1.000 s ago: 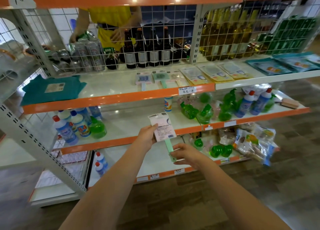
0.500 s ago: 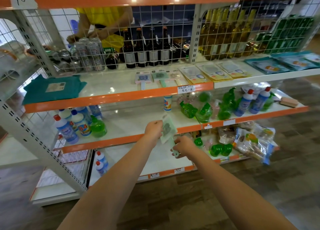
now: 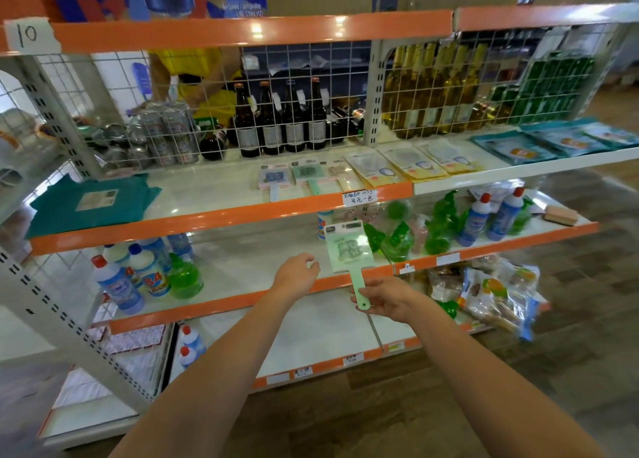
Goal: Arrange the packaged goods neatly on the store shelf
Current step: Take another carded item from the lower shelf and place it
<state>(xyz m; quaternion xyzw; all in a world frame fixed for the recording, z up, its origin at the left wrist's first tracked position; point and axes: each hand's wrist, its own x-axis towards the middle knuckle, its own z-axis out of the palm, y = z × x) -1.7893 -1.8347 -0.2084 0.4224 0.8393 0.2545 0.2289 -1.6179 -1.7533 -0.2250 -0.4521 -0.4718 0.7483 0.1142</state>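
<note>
- Presently, right hand (image 3: 383,298) pinches the green handle of a carded pkg (image 3: 347,250), held upright (card face toward camera) in front of the mid shelf edge (image 3: 214,305).
- Left hand (image 3: 297,274): loosely curled, holding nothing, just beside pkg, not touching.
- Similar carded pkgs (image 3: 304,176) lie flat on upper shelf.
- Green bottles (image 3: 397,241) behind.

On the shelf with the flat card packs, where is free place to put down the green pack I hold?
Bare white shelf lies between the folded teal cloth pack and the row of carded brush packs. Right of that row, yellow flat packs and teal pouches crowd together. The right hand holds the green-handled carded pack.
</note>
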